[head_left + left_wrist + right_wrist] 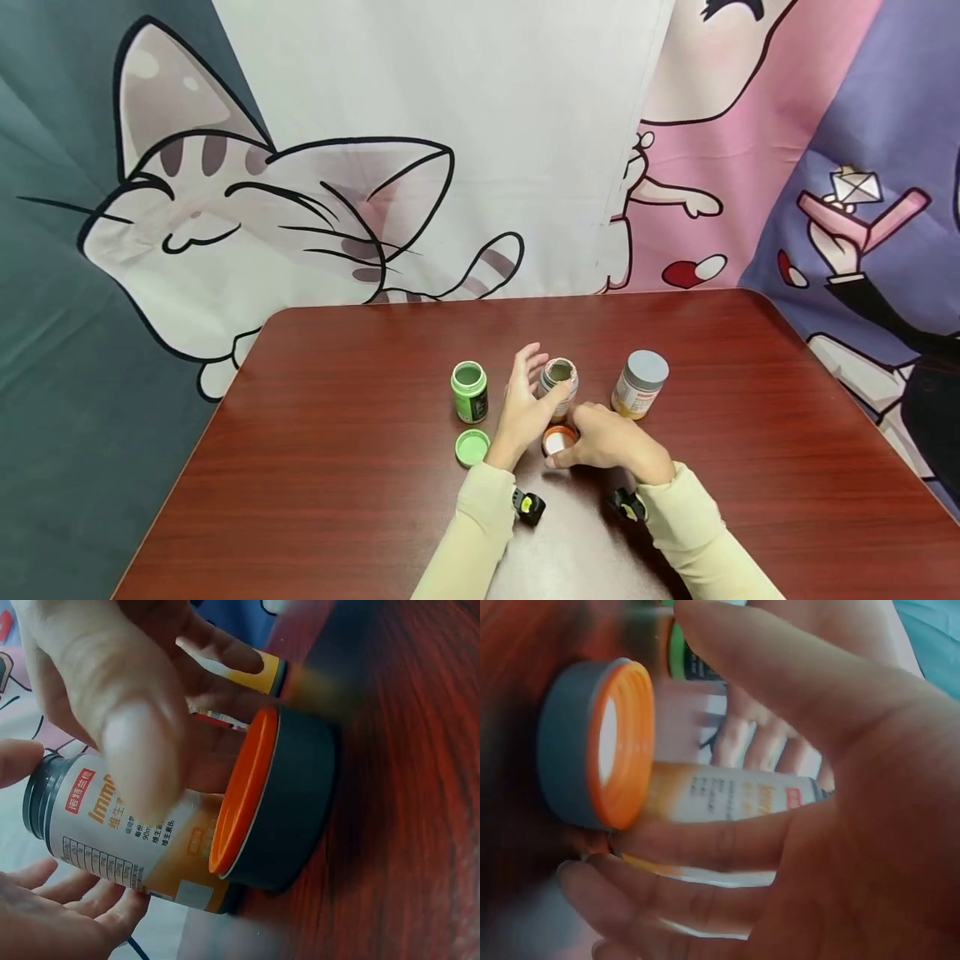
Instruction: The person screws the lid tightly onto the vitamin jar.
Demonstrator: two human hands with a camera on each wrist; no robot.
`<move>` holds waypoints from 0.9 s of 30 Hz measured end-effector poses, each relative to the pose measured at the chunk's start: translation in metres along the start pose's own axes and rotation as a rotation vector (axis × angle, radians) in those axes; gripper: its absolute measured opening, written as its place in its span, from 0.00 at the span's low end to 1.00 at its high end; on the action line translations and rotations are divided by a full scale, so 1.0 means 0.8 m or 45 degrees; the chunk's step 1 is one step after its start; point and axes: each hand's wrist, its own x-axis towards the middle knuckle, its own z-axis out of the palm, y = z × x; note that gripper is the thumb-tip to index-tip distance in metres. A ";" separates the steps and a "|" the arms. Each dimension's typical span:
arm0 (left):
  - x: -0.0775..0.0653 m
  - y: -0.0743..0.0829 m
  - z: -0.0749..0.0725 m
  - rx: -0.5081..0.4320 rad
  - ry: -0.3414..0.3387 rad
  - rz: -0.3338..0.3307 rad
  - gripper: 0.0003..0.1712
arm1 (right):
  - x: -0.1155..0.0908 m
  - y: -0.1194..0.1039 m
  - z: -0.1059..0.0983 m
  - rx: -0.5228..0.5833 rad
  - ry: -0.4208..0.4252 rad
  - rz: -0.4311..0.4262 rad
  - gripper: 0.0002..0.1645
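My left hand (523,412) holds the open white-and-orange supplement jar (558,402), its thumb at the neck and its fingers along the other side. In the left wrist view the jar's printed label (142,825) shows, with my left fingers (97,904) at its edge. Just in front of the jar, a grey lid with an orange inside (557,440) lies upside down on the table. Around this lid my right hand (611,439) is spread, thumb and fingers apart, and the right wrist view shows a gap between thumb and lid (592,750).
To the left stands an open green jar (469,390), its green lid (472,447) lying upside down in front. A grey-capped jar (640,384) stands to the right. All are on a reddish-brown table (337,467), with a cartoon-printed cloth (480,100) behind its far edge.
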 end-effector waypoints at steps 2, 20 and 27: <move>-0.001 0.000 0.000 0.011 -0.006 -0.003 0.37 | 0.001 -0.004 0.005 -0.027 0.008 0.096 0.24; -0.001 -0.014 -0.005 0.305 -0.109 -0.031 0.34 | 0.002 0.000 -0.001 -0.050 -0.044 0.169 0.25; 0.004 -0.016 -0.014 0.247 -0.228 -0.024 0.34 | -0.005 0.014 -0.026 0.034 0.130 0.079 0.25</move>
